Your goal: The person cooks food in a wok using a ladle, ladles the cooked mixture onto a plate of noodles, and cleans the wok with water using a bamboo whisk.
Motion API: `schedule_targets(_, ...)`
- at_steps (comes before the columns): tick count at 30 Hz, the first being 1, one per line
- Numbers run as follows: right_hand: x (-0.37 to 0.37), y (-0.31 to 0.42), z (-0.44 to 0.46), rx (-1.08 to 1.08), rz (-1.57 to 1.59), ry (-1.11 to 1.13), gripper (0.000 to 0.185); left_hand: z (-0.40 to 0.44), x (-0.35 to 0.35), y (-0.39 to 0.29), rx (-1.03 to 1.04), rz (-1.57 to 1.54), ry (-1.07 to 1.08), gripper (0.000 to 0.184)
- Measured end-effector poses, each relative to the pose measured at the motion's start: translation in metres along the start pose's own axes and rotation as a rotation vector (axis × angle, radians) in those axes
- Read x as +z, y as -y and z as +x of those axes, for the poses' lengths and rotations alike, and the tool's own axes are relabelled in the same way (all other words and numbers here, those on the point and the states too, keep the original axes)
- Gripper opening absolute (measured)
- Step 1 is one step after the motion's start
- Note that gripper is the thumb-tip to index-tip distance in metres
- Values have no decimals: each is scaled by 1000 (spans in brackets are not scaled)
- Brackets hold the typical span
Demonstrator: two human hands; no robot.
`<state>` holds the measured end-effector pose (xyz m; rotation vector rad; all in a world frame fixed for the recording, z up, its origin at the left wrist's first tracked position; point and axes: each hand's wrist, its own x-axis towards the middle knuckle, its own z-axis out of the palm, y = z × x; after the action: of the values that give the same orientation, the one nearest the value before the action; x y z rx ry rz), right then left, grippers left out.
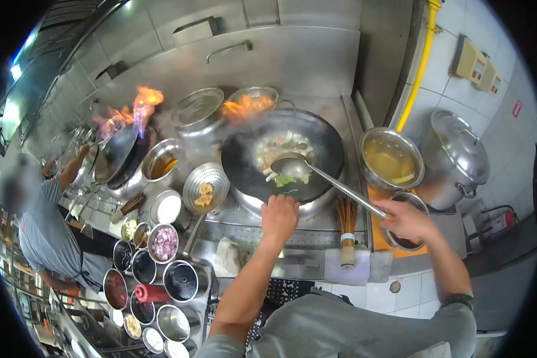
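A black wok (244, 149) sits on the burner in front of me, with pale chopped food and some green leaves (298, 178) steaming in it. My right hand (409, 222) is wrapped around the long handle of a metal ladle (340, 186), whose bowl rests over the food. At the wok's near edge, my left hand (280, 218) has its fingers closed on the rim; any handle under them is hidden. A bamboo brush (346, 230) stands upright between my hands. Below my right hand is a steel pot (409, 201) of dark contents.
To the right are a pot of yellowish liquid (392, 160) and a large lidded pot (455, 149). On the left stand a perforated strainer (209, 190) and several ingredient tubs (182, 280). A co-worker (53, 221) tends a flaming wok (120, 155). Another flame (247, 107) shows behind.
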<state>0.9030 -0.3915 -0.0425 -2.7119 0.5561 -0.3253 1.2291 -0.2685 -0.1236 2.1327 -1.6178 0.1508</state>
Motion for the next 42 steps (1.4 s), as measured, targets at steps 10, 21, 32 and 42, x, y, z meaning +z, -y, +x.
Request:
schedule_targets(10, 60, 71, 85, 707, 686, 85, 56, -129, -100, 10, 72, -427, 14, 45)
schedule_targets(21, 54, 71, 61, 692, 894, 102, 55, -256, -132, 54, -392, -563, 137, 27)
schedule_targets(32, 98, 54, 100, 668, 800, -44, 60, -236, -126, 49, -294, -555, 180, 26)
schedule_targets(42, 97, 37, 67, 598, 182, -176, 65, -268, -124, 75, -449, -489, 146, 26)
